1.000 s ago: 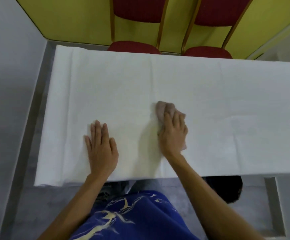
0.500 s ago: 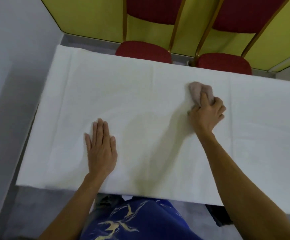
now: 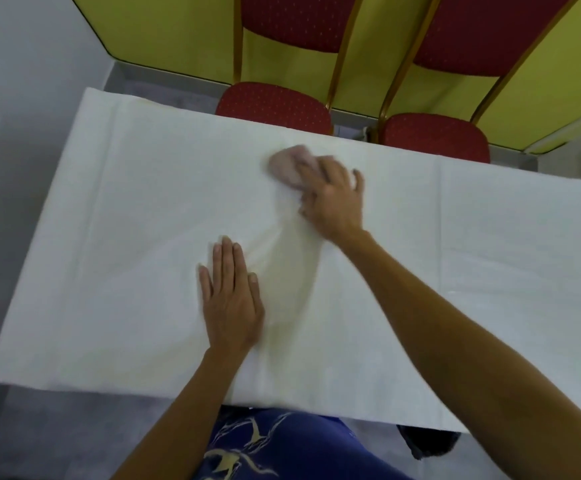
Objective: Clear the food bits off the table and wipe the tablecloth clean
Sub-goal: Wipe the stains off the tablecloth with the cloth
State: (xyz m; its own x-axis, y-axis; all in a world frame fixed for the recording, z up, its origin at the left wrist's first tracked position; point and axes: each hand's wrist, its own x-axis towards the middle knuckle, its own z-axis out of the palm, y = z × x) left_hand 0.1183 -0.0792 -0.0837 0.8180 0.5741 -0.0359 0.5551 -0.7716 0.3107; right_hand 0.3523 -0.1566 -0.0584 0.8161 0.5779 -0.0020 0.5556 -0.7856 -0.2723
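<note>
Crosswise, tablecloth (image 3: 143,271) under right hand's (image 3: 334,199) rag (image 3: 284,166).

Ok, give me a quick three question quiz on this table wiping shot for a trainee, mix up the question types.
1. True or false: the left hand lies flat on the tablecloth.
2. Which hand presses the pinkish cloth? A) left B) right C) both
3. Fill in: beyond the table's far edge stand two red ____.

Key
1. True. Its fingers are stretched out, palm down.
2. B. The right hand covers part of the cloth near the far edge.
3. Chairs: one left of the other.
</note>
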